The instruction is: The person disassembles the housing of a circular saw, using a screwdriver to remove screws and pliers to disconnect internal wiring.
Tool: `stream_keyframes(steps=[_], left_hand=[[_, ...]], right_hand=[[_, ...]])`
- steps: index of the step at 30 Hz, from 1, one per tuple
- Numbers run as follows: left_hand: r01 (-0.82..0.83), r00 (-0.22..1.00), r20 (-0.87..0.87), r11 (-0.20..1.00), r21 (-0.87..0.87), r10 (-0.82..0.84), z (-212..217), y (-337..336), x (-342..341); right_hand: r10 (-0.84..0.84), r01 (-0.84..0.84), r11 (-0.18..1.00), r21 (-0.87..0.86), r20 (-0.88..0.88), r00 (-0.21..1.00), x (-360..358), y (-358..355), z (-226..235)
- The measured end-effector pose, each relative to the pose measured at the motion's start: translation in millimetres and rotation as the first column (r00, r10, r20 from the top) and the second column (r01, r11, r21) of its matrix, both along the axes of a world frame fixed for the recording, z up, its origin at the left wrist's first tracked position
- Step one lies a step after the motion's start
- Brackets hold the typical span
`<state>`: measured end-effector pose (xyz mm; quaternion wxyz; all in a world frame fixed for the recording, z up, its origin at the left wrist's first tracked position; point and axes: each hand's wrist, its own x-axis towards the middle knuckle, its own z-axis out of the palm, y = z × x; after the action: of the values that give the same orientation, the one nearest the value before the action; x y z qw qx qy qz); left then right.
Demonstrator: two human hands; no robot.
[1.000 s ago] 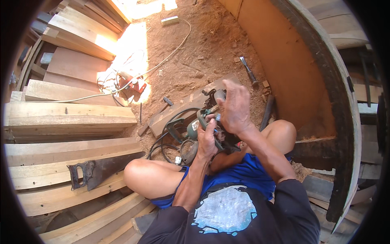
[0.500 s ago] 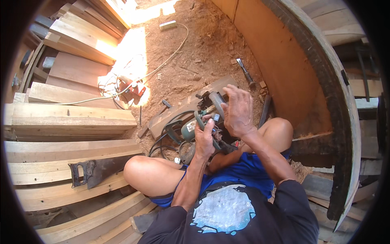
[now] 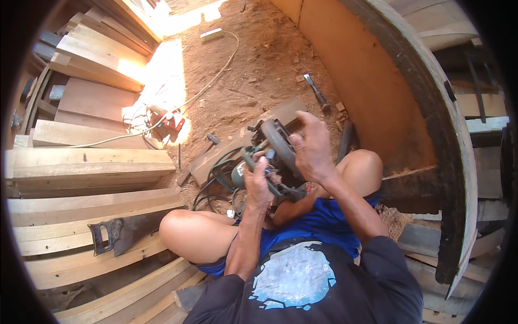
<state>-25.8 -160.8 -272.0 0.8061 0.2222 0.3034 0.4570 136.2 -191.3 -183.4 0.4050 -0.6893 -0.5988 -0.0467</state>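
Observation:
A green corded power tool (image 3: pixel 238 174) with a round, dark, wheel-like part (image 3: pixel 279 144) rests between my bent legs. My left hand (image 3: pixel 258 186) is closed on its green frame, thumb up, and small wires or fittings show beside the fingers. My right hand (image 3: pixel 313 148) hovers at the right side of the round part, fingers raised and apart from the thumb, slightly blurred. Whether its fingertips touch that part, I cannot tell. Beneath and behind the tool lies a wooden board (image 3: pixel 216 156). The tool's lower side is partly hidden by my hands.
A handsaw (image 3: pixel 124 232) lies on stacked planks (image 3: pixel 91 162) at the left. A chisel (image 3: pixel 317 93) lies on the sawdust-covered ground ahead. A pale cable runs to a power strip (image 3: pixel 211 34). At the right stands a large curved wooden panel (image 3: pixel 377 102).
The round part has swung up and shows more of its face. My right hand has shifted slightly lower alongside it. My left hand keeps its grip, and the whole view has moved a little.

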Motion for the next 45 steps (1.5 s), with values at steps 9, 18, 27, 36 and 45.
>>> stream_keyframes(steps=[9, 18, 27, 36, 45], left_hand=[[-0.061, 0.984, 0.162, 0.995, -0.085, 0.074, -6, 11, -18], [-0.131, 0.989, 0.065, 0.991, -0.003, 0.131, -13, 9, -16], [-0.137, 0.989, 0.06, 0.991, -0.009, 0.137, -16, 6, -16], [-0.113, 0.994, 0.01, 0.992, 0.057, 0.112, -21, 3, -18], [-0.109, 0.99, -0.076, 0.989, 0.102, 0.117, -25, 3, -18]], right_hand=[[-0.226, -0.368, 0.823, -0.432, -0.845, 0.484, -7, -89, -46], [-0.114, -0.03, 0.908, -0.417, -0.314, 0.942, -27, -80, -61], [-0.273, -0.221, 0.862, -0.457, -0.784, 0.557, -21, -80, -86], [-0.053, -0.004, 0.917, -0.399, -0.132, 0.99, -27, -84, -76], [-0.269, -0.183, 0.849, -0.495, -0.703, 0.658, -20, -79, -79]])
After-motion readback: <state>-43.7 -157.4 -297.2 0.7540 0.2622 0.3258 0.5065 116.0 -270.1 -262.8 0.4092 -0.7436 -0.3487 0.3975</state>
